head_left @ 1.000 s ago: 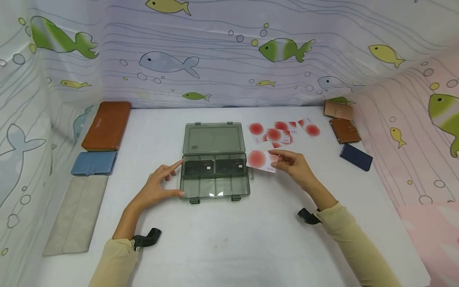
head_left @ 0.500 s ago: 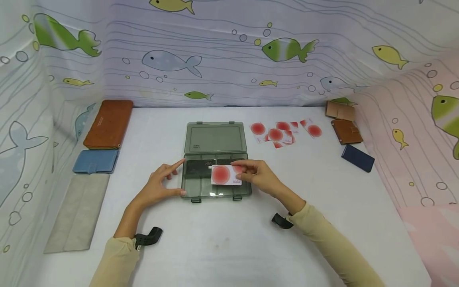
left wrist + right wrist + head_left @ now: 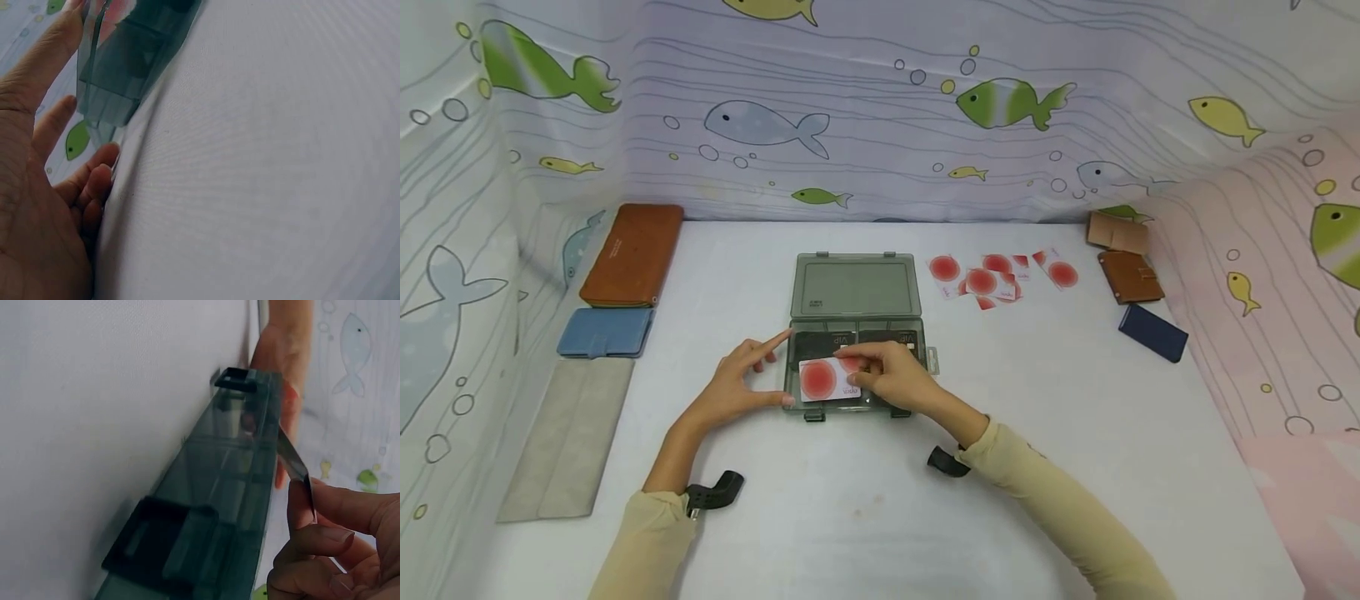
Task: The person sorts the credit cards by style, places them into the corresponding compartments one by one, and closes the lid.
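My right hand (image 3: 892, 373) pinches a white card (image 3: 819, 380) with a large red disc between thumb and fingers. It holds this card over the front left part of a translucent grey-green compartment box (image 3: 857, 282), whose lid lies back. In the right wrist view the card (image 3: 292, 456) is seen nearly edge-on, tilted against the box rim. Black VIP cards (image 3: 822, 344) lie in the rear compartments, partly hidden by my right hand. My left hand (image 3: 739, 385) touches the box's left side with outstretched thumb and index finger; its other fingers are loosely bent.
Several red-and-white cards (image 3: 991, 282) lie scattered right of the lid. Along the left stand a brown wallet (image 3: 632, 254), a blue wallet (image 3: 604, 332) and a grey folded case (image 3: 567, 437). Small brown wallets (image 3: 1131, 277) and a navy one (image 3: 1153, 332) line the right edge.
My right hand has carried the pinched card leftward from beside the box to over its front left compartments. My left hand has stayed at the box's left side.
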`<state>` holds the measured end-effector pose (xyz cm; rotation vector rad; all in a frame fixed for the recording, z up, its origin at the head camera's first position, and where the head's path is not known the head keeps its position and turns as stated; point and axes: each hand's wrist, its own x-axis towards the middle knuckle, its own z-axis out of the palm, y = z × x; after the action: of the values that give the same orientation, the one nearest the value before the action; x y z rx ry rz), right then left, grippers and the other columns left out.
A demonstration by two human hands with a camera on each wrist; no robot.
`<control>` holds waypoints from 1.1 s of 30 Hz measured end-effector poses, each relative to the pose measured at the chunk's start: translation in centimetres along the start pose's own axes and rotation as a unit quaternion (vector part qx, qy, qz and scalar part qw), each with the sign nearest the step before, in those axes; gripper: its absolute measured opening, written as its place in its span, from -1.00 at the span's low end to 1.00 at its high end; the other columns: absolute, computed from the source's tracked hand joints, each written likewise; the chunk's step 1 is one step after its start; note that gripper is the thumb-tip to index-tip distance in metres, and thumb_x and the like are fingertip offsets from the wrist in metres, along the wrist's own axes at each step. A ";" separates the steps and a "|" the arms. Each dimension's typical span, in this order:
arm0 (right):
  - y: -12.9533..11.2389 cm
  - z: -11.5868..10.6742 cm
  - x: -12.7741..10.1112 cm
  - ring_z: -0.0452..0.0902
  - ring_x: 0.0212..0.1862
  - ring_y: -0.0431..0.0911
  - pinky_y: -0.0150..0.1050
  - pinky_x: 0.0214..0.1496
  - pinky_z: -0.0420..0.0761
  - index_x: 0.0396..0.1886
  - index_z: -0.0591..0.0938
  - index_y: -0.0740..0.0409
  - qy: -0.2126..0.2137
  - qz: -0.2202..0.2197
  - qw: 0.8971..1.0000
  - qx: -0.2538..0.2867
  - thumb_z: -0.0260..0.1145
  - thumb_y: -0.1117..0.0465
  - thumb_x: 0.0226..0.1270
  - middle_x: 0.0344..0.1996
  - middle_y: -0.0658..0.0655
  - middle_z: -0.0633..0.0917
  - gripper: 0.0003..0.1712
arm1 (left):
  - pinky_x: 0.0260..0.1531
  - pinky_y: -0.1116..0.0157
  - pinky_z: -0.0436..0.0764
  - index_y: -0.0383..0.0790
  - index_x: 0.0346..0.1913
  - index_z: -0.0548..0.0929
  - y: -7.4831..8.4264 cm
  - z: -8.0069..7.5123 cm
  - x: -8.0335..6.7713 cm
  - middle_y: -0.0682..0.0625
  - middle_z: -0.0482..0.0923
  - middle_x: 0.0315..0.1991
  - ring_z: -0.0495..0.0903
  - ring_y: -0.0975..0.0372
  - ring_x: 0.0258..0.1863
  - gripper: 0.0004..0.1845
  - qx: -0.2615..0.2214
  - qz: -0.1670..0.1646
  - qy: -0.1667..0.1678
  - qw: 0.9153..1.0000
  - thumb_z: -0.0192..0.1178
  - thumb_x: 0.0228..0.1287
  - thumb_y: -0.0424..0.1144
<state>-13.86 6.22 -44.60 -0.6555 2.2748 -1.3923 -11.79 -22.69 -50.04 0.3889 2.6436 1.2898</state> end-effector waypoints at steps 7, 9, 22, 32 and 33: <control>-0.3 1.7 0.6 0.27 -0.60 -0.26 -0.43 -0.50 0.28 0.15 0.67 0.19 -0.007 0.015 0.997 -0.071 0.35 0.37 0.29 -0.60 -0.03 0.53 -0.58 | -0.12 0.06 0.10 0.21 0.52 0.25 0.3 0.1 0.3 -0.03 0.36 -0.09 0.23 0.17 -0.21 0.06 0.000 0.003 0.000 1.000 0.59 -0.09 -0.07; -0.3 2.0 0.7 0.31 -0.57 -0.27 -0.43 -0.48 0.30 0.15 0.68 0.16 -0.004 0.015 0.995 -0.101 0.37 0.33 0.30 -0.59 -0.04 0.55 -0.59 | -0.11 0.06 0.10 0.22 0.52 0.25 0.3 0.1 0.3 -0.03 0.36 -0.09 0.23 0.16 -0.21 0.06 0.000 0.004 0.001 1.000 0.59 -0.09 -0.07; -0.6 -2.5 -0.6 0.39 -0.63 -0.30 -0.37 -0.52 0.32 0.06 0.73 0.10 0.059 -0.010 0.978 -0.198 0.42 0.10 0.30 -0.48 -0.03 0.75 -0.63 | -0.04 0.03 0.06 0.22 0.53 0.24 0.0 0.1 0.1 -0.01 0.37 -0.11 0.23 0.21 -0.22 0.06 0.010 0.010 0.005 1.000 0.59 -0.08 -0.03; 8.0 -14.6 0.1 0.43 -0.35 -0.02 -0.28 -0.34 0.41 0.18 0.62 0.26 0.166 0.069 0.971 -0.160 0.51 0.18 0.18 -0.19 0.23 0.68 -0.43 | -0.11 0.08 0.10 0.23 0.52 0.24 -0.2 0.1 0.0 -0.02 0.37 -0.11 0.21 0.19 -0.23 0.08 0.006 0.006 0.009 1.000 0.60 -0.12 -0.04; 9.0 -15.7 0.0 0.44 -0.27 0.01 -0.24 -0.26 0.43 0.23 0.60 0.24 0.175 0.091 0.966 -0.166 0.50 0.18 0.19 -0.12 0.24 0.66 -0.40 | -0.12 0.09 0.10 0.22 0.52 0.25 -0.2 0.1 0.0 -0.02 0.36 -0.11 0.21 0.19 -0.23 0.08 0.005 0.006 0.009 1.000 0.60 -0.12 -0.05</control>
<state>-24.17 21.01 -45.97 -0.2977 2.8041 -1.1211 -11.83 -22.71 -50.27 0.3971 2.6673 1.2910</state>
